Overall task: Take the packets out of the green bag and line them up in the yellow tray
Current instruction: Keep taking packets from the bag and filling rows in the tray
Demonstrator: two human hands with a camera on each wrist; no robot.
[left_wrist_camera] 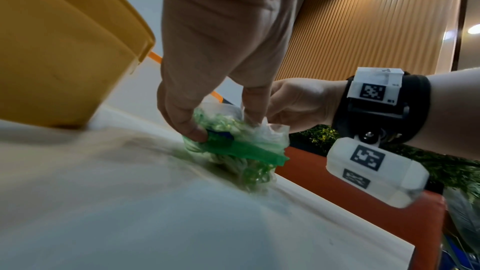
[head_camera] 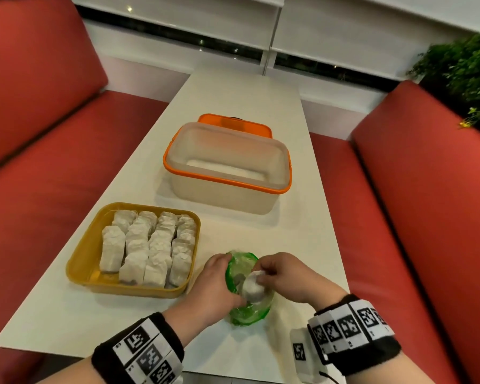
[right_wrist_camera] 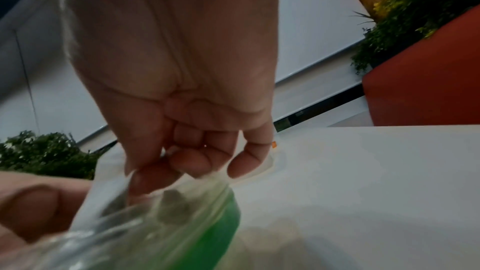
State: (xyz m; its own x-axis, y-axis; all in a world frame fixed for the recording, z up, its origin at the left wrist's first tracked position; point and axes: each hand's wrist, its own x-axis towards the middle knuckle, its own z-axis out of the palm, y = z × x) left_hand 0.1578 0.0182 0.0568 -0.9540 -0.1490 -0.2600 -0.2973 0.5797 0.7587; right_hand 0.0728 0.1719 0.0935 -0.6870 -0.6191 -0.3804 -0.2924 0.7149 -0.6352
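Packets (head_camera: 150, 246) fill yellow tray (head_camera: 82, 261); one leaves green bag (head_camera: 240, 314)

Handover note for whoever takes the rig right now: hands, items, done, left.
Left hand: grips the rim of the green bag, holding it open on the table.
Right hand: pinches a white packet at the bag's mouth, partly out.
Yellow tray: on the table to the bag's left, with rows of packets lined up.
Done: most of the tray filled.
Left: place this packet; more seem to remain in the bag, count unclear.
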